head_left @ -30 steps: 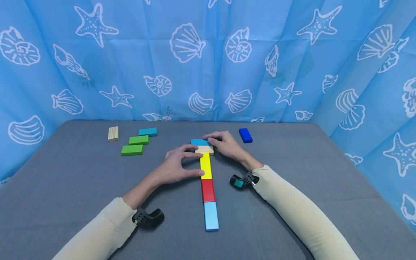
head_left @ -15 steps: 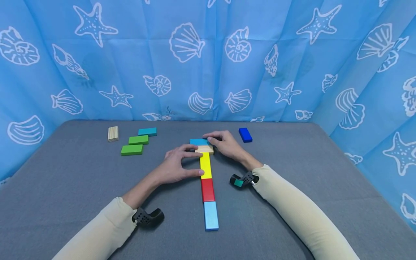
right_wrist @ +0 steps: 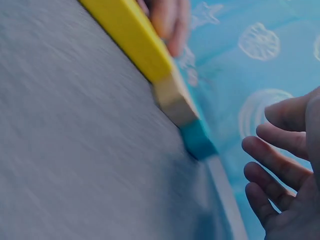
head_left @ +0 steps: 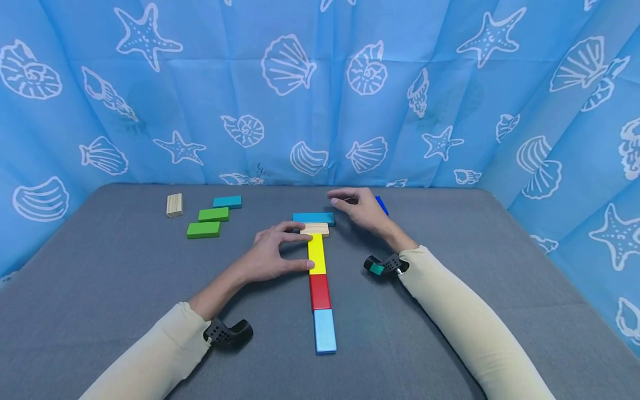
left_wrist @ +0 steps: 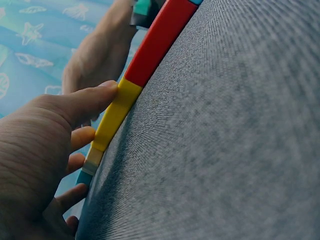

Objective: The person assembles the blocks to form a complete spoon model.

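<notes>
The dark blue block (head_left: 382, 204) is mostly hidden behind the right hand (head_left: 362, 211) in the head view, only a sliver of it pokes out past the knuckles, and neither wrist view shows it at all. That hand hovers loose above the mat with fingers relaxed and holding nothing; the right wrist view shows the fingers (right_wrist: 272, 159) slightly curled in the air, well clear of the teal block (right_wrist: 199, 138). The left hand (head_left: 272, 256) rests on the row: thumb tip against the side of the yellow block (head_left: 316, 254) near where it meets the red block (head_left: 319, 292), and fingertips touching the plain wood block (head_left: 315, 229). It's not really gripping, just straight-ish fingers steadying it. The left wrist view shows that thumb contact much better than the head view, but the far end of the row is squashed and blurry there, and the light blue block (head_left: 325, 331) is barely in frame. In the head view the row runs light blue, red, yellow, then the wood and teal ones crosswise at the far end. Off to the left sit two green blocks (head_left: 204, 229), another teal block (head_left: 227, 201) and a spare wood block (head_left: 174, 205), well apart from the row, with bare grey mat (head_left: 450, 311) on both sides and toward the near edge.
</notes>
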A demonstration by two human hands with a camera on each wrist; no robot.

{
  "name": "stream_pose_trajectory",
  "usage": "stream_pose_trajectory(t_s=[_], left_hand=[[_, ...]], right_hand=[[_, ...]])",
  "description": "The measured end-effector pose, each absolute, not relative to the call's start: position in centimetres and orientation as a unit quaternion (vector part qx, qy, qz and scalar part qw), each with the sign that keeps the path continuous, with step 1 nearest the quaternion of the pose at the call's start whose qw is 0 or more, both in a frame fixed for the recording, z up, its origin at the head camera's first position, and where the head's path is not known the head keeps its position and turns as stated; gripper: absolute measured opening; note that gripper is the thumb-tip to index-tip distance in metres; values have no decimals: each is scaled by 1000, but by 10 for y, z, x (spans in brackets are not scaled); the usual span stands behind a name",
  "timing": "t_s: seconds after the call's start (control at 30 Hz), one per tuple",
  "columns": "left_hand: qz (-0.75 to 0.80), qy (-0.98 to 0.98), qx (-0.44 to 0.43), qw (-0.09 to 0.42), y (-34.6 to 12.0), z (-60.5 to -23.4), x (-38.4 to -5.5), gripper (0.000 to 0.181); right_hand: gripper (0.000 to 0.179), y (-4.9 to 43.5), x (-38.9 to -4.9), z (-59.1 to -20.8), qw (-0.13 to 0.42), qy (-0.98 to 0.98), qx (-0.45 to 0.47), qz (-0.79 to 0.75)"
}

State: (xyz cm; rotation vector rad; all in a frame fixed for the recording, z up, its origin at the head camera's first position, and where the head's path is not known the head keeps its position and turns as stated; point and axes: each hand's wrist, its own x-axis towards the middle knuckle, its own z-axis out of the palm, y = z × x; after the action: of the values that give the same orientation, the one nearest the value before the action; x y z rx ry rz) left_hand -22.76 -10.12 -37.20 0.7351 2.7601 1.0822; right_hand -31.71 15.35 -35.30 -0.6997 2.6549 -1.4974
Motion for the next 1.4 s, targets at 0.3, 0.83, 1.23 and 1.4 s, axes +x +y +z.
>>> stream_pose_trajectory(t_s=[0.3,0.83,1.23,1.4], left_hand=[[354,903,240,47,-102,-372,-228,59],[356,902,239,46,-101,-371,-227,59],[354,903,240,46,-101,-370,-226,59],[351,903,241,48,-102,-370,-226,59]], right_hand=[[41,194,-333,-342,-11,843,-196,-500],[70,263,-345,-354,38,902,-140,-408],[81,268,-351,-362,75,923,-183,-331],[78,271,-353,-364,80,920,-197,-330]])
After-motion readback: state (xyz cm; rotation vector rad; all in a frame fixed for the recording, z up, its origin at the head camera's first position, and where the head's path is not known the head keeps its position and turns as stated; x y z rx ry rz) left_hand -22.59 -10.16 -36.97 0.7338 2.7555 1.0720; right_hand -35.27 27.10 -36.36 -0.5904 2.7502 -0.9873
